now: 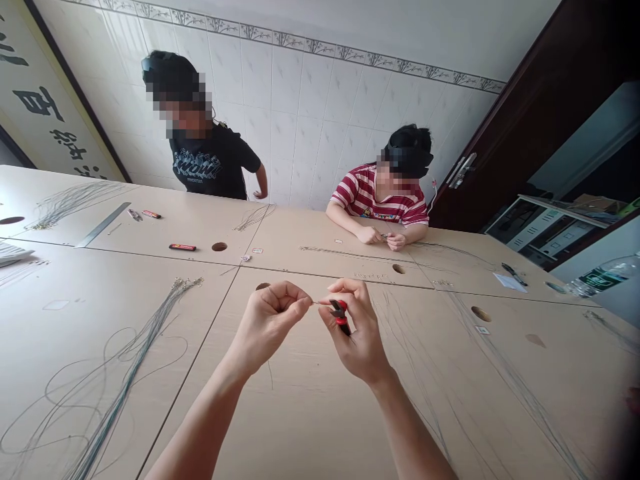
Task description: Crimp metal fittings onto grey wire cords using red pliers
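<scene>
My left hand (270, 319) is closed in a pinch on the end of a thin wire (269, 373) that trails down toward me. My right hand (356, 330) grips small red-handled pliers (340, 313), whose tip meets the wire end between my two hands. Both hands hover just above the beige table (310, 413), near its middle.
A bundle of thin grey wires (125, 380) lies to my left, and more wires (500, 387) fan out on the right. Two people sit across the table; the one in a striped shirt (380, 197) works with both hands. A ruler (103, 225), red tools, and a water bottle (603, 275) lie around.
</scene>
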`<state>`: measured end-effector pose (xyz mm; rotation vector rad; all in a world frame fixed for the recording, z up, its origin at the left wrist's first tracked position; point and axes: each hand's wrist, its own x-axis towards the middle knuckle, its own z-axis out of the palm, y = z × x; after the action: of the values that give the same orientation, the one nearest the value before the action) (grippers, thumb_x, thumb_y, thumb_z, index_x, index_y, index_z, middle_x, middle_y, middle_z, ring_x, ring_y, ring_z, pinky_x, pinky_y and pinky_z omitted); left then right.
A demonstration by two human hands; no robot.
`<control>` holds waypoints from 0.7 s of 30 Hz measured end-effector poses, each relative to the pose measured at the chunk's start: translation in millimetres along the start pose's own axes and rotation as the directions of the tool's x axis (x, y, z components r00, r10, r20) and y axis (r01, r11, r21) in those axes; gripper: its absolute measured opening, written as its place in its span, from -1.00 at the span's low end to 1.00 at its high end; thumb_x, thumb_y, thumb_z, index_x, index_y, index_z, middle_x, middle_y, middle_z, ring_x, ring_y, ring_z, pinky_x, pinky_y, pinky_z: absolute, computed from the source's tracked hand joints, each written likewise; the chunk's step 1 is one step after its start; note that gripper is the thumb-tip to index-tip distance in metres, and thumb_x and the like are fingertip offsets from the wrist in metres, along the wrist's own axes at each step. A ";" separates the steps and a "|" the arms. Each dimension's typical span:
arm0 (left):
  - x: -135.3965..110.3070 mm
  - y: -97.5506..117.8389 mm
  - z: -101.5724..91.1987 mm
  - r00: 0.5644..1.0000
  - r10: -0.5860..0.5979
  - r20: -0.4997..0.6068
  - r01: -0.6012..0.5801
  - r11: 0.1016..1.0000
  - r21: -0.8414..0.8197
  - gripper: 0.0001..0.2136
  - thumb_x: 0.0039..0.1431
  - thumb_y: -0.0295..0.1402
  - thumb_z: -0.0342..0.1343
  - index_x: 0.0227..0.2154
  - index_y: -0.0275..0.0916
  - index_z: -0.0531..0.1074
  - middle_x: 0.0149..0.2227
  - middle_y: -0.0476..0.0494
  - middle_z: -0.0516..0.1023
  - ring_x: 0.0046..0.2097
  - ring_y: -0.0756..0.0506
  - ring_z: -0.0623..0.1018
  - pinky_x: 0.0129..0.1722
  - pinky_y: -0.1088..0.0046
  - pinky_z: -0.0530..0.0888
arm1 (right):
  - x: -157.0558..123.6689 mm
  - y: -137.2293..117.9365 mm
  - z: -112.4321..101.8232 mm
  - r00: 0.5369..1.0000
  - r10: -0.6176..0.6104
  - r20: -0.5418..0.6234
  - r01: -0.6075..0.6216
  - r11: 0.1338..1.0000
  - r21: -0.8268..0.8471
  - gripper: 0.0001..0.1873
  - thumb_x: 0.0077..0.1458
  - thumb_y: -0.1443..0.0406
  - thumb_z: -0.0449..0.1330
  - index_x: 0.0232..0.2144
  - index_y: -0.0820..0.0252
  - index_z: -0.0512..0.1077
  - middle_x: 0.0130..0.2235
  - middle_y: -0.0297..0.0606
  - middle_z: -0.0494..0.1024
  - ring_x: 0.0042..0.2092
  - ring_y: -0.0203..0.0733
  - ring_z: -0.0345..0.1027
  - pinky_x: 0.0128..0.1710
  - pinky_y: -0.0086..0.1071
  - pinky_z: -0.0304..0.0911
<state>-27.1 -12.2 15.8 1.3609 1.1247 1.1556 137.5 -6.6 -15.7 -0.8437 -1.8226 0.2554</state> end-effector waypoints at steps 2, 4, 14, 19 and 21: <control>1.0 -0.3 -2.4 1.000 -0.018 -0.015 0.018 1.000 0.005 -0.81 0.11 -0.22 0.13 -0.47 -0.25 0.40 -0.58 0.07 0.21 -0.54 0.08 0.08 -0.60 0.55 0.04 | 1.1 3.2 -5.2 1.000 -0.006 0.030 0.007 0.999 -0.034 -0.88 0.16 0.41 0.10 -0.24 0.13 0.35 -0.12 -0.18 0.30 -0.11 -0.20 0.28 -0.19 -0.31 0.28; 1.3 0.2 -4.7 0.999 -0.041 -0.025 0.041 0.999 0.017 -0.82 0.10 -0.24 0.13 -0.46 -0.25 0.40 -0.56 0.07 0.22 -0.54 0.08 0.07 -0.60 0.56 0.02 | 3.2 7.9 -11.7 0.996 -0.045 0.073 0.053 0.991 -0.119 -0.84 0.12 0.45 0.08 -0.25 0.15 0.33 -0.17 -0.20 0.36 -0.15 -0.19 0.29 -0.15 -0.25 0.24; 0.1 3.8 -8.3 0.993 -0.114 0.028 0.110 0.987 0.119 -0.86 0.07 -0.30 0.11 -0.49 -0.27 0.40 -0.55 0.08 0.25 -0.57 0.11 0.05 -0.63 0.58 -0.01 | 10.4 24.2 -31.9 0.935 -0.204 0.290 0.332 0.791 -0.515 -0.88 0.13 0.43 0.03 -0.39 0.18 0.33 -0.45 -0.30 0.41 -0.38 -0.20 0.19 -0.33 -0.32 0.08; -0.3 3.1 -8.4 0.993 -0.117 0.029 0.113 0.985 0.129 -0.86 0.05 -0.30 0.10 -0.51 -0.26 0.40 -0.58 0.10 0.21 -0.58 0.11 0.03 -0.63 0.57 -0.02 | 9.5 25.6 -30.9 0.926 -0.213 0.313 0.360 0.748 -0.557 -0.89 0.14 0.41 0.04 -0.39 0.17 0.34 -0.46 -0.30 0.39 -0.38 -0.19 0.18 -0.33 -0.32 0.04; -0.5 2.7 -8.4 0.994 -0.108 0.029 0.103 0.987 0.127 -0.87 0.04 -0.31 0.10 -0.51 -0.25 0.40 -0.57 0.09 0.23 -0.58 0.10 0.04 -0.63 0.56 -0.01 | 9.1 26.4 -30.0 0.923 -0.216 0.317 0.366 0.745 -0.557 -0.89 0.15 0.40 0.03 -0.39 0.17 0.34 -0.46 -0.30 0.39 -0.38 -0.19 0.19 -0.33 -0.31 0.03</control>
<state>-35.3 -12.0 18.9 1.3947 1.2457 0.9948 173.5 12.2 -10.8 -0.9665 -2.2747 -0.4961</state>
